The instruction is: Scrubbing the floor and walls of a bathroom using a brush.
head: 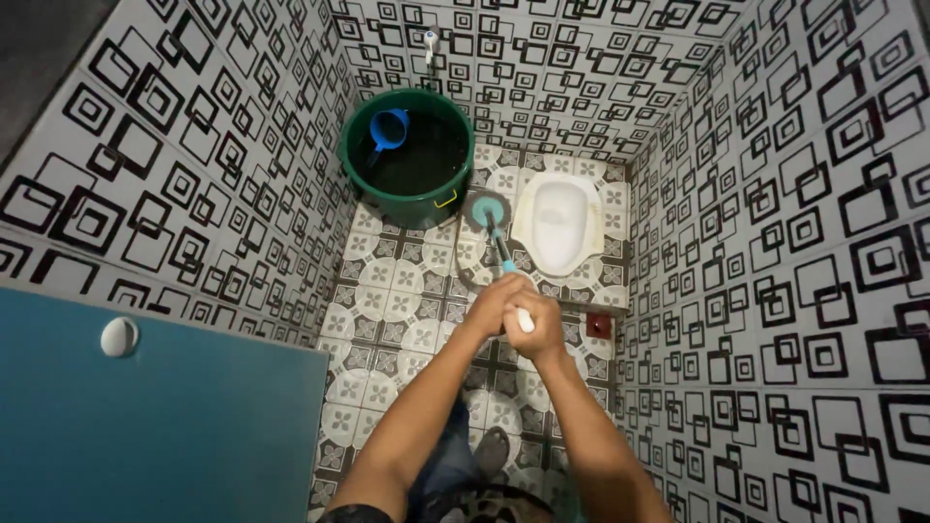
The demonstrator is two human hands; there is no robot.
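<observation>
Both of my hands grip one long-handled scrub brush. My left hand (496, 300) holds the teal part of the handle (504, 254), and my right hand (536, 327) closes around the white end just behind it. The round brush head (485, 210) rests on the patterned floor tiles, between the green bucket (412, 199) and the white squat toilet pan (562, 225). My forearms reach up from the bottom of the view.
The green bucket holds dark water and a blue dipper (386, 131). A tap (431, 44) sticks out of the back wall above it. Tiled walls close in on three sides. A teal door (145, 426) with a round knob stands at lower left. A small red drain cover (599, 325) lies right of my hands.
</observation>
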